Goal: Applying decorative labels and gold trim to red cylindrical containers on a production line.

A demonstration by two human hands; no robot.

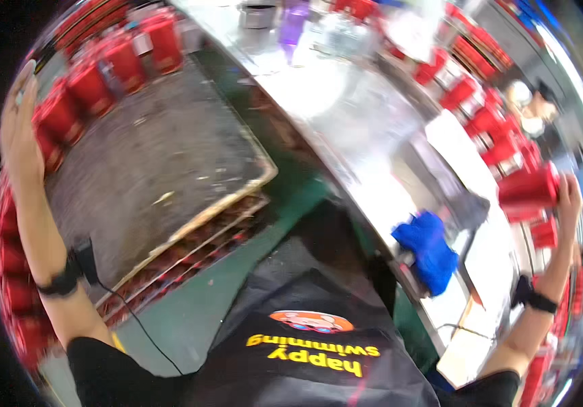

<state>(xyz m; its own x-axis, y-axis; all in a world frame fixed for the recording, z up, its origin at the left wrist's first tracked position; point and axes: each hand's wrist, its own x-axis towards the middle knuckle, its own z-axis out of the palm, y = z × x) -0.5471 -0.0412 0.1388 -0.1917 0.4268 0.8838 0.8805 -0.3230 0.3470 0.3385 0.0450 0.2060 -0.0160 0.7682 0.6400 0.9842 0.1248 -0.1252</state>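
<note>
At the far left, my left hand (23, 136) reaches over the edge of a dark board (156, 156), its fingers stretched out. Close beside it stands a row of red canisters (57, 112); whether the hand touches one I cannot tell. Out at the far right, my right hand (568, 197) is closed on the end of a red canister (529, 187), which lies roughly sideways in view. More red canisters (502, 146) line the far side of the metal worktable (332, 108) near that hand. Both arms wear black wristbands, and a cable trails from the left one.
A bunched blue cloth (430, 254) lies on the worktable's near edge. A purple bottle (293, 27) and clear glassware (346, 34) stand at its back. Under the dark board are stacked layers with red items. Another person (539, 108) is at the back right.
</note>
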